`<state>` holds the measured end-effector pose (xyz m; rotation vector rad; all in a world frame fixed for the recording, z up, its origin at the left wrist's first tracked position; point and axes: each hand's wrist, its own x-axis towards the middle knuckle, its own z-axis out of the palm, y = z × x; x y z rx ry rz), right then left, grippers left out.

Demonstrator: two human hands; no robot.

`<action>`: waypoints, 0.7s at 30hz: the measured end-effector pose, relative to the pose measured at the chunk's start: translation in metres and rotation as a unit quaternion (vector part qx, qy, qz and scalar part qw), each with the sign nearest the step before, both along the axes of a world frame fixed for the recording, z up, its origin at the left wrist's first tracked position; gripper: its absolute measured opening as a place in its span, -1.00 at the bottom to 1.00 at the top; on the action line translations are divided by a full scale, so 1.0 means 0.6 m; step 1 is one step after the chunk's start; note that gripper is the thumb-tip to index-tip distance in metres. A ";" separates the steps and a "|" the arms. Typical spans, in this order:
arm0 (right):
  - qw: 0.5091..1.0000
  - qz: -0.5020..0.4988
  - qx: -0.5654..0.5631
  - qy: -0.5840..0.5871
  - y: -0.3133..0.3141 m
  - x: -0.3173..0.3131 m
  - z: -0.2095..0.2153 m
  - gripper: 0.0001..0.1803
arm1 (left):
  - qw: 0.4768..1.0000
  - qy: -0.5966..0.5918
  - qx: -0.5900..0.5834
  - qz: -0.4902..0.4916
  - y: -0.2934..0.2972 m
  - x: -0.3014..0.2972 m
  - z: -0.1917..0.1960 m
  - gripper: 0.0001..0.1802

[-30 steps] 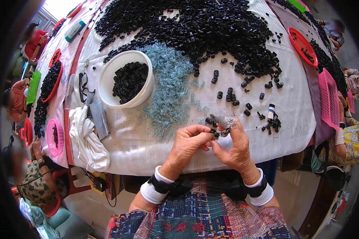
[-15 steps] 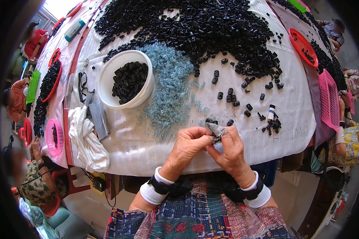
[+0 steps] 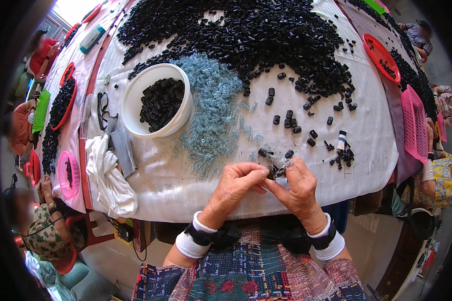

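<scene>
In front of me, near the table's front edge, both hands work at a small crumpled clear plastic bag (image 3: 278,161) with tiny dark pieces showing in it. My left hand (image 3: 237,183) pinches at the bag's left side, thumb and forefinger pressed together. My right hand (image 3: 300,189) grips the bag's right side between thumb and bent fingers. Two black ridged caps (image 3: 289,154) lie just beyond the bag. Farther left spreads a heap of small bluish clear springs (image 3: 212,118). Beside it stands a white tub (image 3: 131,108) partly filled with black caps.
A large heap of black caps (image 3: 286,40) covers the far table. At right lie a small white-and-black tube (image 3: 342,139) and small black pieces (image 3: 342,158). A white cloth (image 3: 108,180), eyeglasses (image 3: 103,109) and a grey pouch (image 3: 124,150) lie left. Other people sit around neighbouring tables.
My right hand has shifted slightly right. The plastic bag is spread wider between my hands, and more of the dark pieces show.
</scene>
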<state>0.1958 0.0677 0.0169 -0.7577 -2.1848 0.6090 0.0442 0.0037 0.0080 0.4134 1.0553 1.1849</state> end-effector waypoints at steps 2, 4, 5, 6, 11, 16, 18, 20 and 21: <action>1.000 0.010 0.007 0.006 0.001 -0.001 -0.003 -0.72 | 1.000 0.002 0.001 0.000 -0.002 -0.001 -0.007 -0.79; 1.000 0.017 0.014 0.011 -0.002 -0.001 -0.006 -0.72 | 1.000 0.004 0.002 -0.002 -0.003 -0.002 -0.010 -0.79; 0.999 0.021 0.018 0.015 -0.003 -0.001 -0.009 -0.72 | 1.000 0.005 0.000 -0.005 -0.002 -0.003 -0.009 -0.80; 0.999 0.024 0.024 0.017 -0.005 -0.001 -0.010 -0.73 | 1.000 0.004 -0.001 -0.009 0.000 -0.004 -0.009 -0.80; 0.999 0.022 0.043 0.007 -0.006 -0.003 -0.010 -0.73 | 0.999 0.034 0.012 -0.018 0.001 -0.004 -0.001 -0.83; 0.999 0.042 -0.010 -0.017 -0.005 -0.006 0.008 -0.72 | 1.000 -0.006 -0.003 -0.012 -0.002 -0.011 0.000 -0.83; 0.998 0.045 -0.040 -0.024 -0.002 -0.001 0.015 -0.70 | 1.000 -0.022 -0.010 -0.012 0.003 -0.010 0.004 -0.84; 0.999 0.012 -0.044 0.028 0.017 0.009 0.021 -0.69 | 0.999 -0.036 -0.019 -0.009 0.007 -0.014 0.011 -0.84; 0.998 -0.049 -0.022 -0.042 0.031 0.021 0.019 -0.68 | 0.999 -0.044 -0.009 0.027 0.008 -0.019 0.016 -0.86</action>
